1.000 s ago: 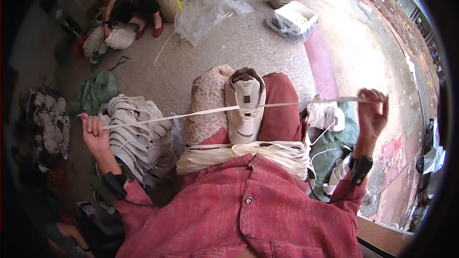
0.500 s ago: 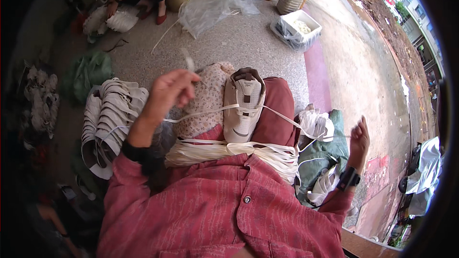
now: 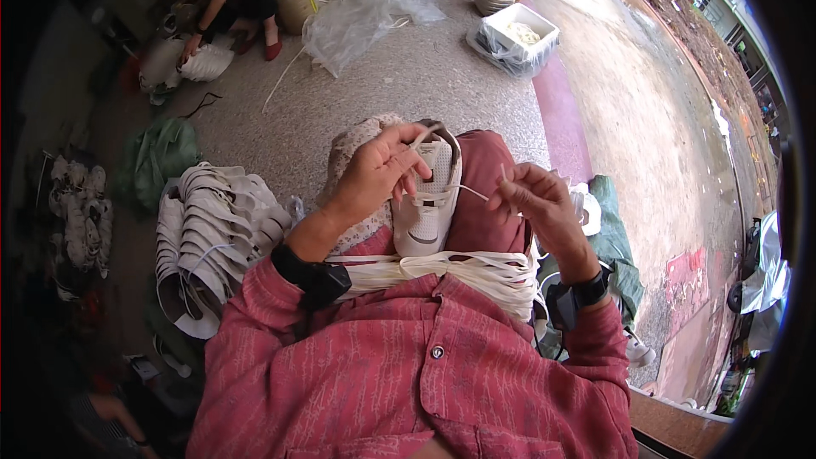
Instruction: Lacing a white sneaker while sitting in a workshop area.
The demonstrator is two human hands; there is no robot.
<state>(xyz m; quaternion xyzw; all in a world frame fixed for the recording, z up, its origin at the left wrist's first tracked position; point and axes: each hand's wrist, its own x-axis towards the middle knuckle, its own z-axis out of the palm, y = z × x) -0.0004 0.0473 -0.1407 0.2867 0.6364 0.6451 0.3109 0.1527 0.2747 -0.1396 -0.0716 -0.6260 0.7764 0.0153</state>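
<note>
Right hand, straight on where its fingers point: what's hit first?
Likely the pale shoe; depth is unclear, so the right hand might pass above it and meet the left hand instead.

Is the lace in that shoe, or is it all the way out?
Partly in: the lace crosses the front of the shoe, and a loose length runs out to the right hand.

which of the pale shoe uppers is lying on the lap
The single shoe upper with its lace running to the right hand; the others lie elsewhere, many packed in the stack at left.
</note>
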